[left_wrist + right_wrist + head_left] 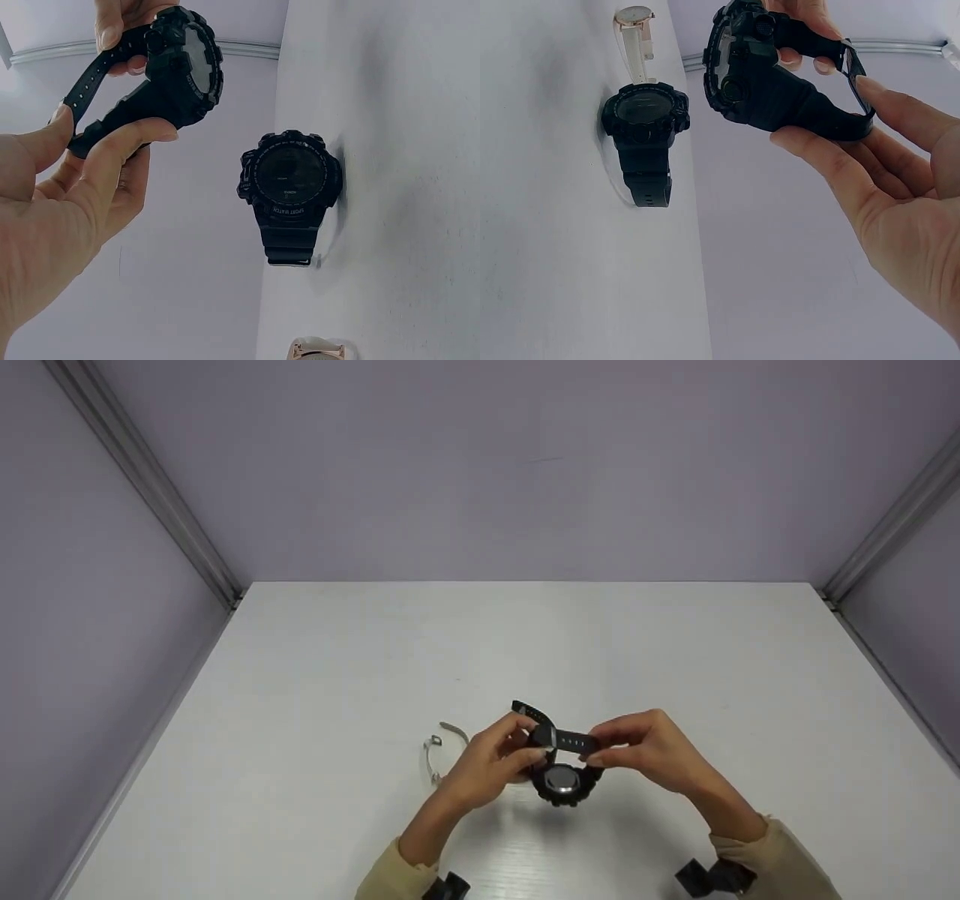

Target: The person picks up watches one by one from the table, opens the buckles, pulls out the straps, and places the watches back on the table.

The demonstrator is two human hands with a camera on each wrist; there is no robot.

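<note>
Both hands hold a chunky black sport watch just above the white table, its silver case back facing up. My left hand pinches the buckle end of the strap, and my right hand pinches the strap's other end. In the left wrist view, the left hand holds the watch by its strap. In the right wrist view, the right hand grips the same watch. A second black watch lies face up on the table below, hidden in the head view.
A slim watch with a pale strap lies on the table just left of my left hand. Lilac walls with metal corner rails close the table in at the back and on both sides.
</note>
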